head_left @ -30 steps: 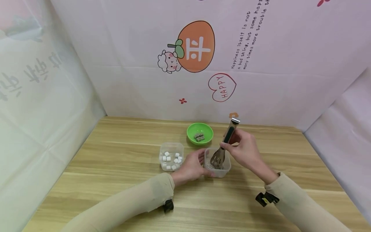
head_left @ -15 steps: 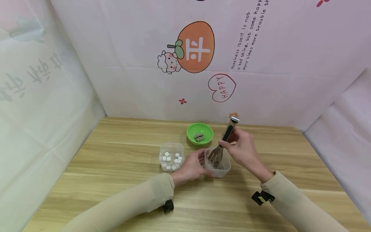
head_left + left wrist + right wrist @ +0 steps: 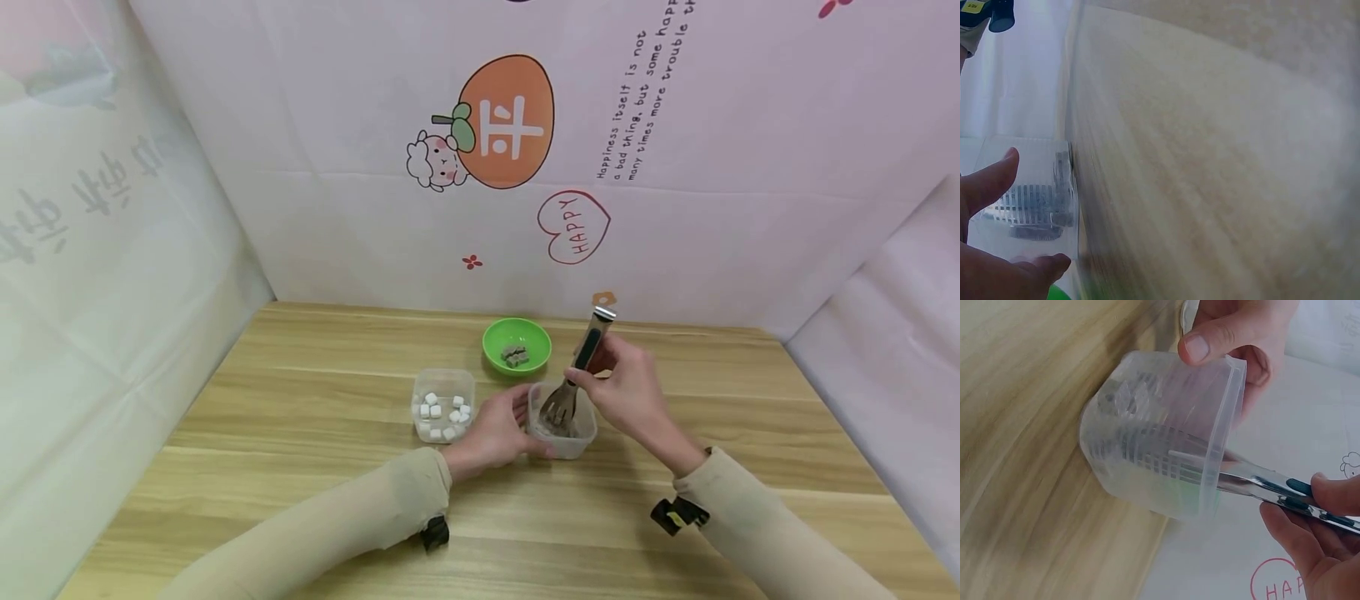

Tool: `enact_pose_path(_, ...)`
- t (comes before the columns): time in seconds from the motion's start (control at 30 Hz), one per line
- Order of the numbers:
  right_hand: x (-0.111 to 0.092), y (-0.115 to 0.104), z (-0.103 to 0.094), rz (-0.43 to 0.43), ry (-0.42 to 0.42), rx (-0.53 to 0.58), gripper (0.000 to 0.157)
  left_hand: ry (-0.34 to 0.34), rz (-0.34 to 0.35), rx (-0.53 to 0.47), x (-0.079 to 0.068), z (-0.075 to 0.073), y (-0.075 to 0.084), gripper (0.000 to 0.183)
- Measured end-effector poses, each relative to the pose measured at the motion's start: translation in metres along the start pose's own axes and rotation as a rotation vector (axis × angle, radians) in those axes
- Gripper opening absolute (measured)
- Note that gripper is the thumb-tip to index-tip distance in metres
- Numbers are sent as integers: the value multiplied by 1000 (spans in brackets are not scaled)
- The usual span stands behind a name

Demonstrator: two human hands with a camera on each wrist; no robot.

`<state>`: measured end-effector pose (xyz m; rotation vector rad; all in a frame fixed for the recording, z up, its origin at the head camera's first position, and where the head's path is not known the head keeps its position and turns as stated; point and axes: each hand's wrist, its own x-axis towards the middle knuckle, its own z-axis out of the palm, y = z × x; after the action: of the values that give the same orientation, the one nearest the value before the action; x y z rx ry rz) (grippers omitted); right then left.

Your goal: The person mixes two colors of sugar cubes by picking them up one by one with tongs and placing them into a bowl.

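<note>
My right hand (image 3: 630, 387) grips metal food tongs (image 3: 589, 343) with dark green handle insets. The slotted heads of the tongs (image 3: 1160, 456) point down inside a clear plastic container (image 3: 572, 448), among greyish-brown pieces at its bottom. Whether a piece is between the heads, I cannot tell. My left hand (image 3: 495, 429) holds this container from its left side, thumb (image 3: 1200, 347) on the near wall and fingers on the far one. Just behind stands a green bowl (image 3: 491, 354) with several greyish-brown blocks (image 3: 515, 357) in it.
Left of my left hand is a second clear container (image 3: 444, 377) holding several white cubes (image 3: 436, 412). All of it stands on a wood-grain table (image 3: 300, 467). A white printed cloth (image 3: 360, 233) hangs behind and at both sides.
The tongs have shifted slightly left inside the container, with the right hand and forearm moving along. The left hand keeps the container in the same place.
</note>
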<state>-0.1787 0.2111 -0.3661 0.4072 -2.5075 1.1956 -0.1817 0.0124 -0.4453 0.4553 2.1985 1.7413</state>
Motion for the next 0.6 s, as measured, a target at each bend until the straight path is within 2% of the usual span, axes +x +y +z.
enact_pose_path(0.23, -1, 2, 4, -9, 26, 25, 22, 2, 4, 7, 0, 1, -1, 98)
enact_pose_path(0.6, -3, 7, 2, -21, 41, -1, 22, 4, -4, -4, -1, 0, 0, 99)
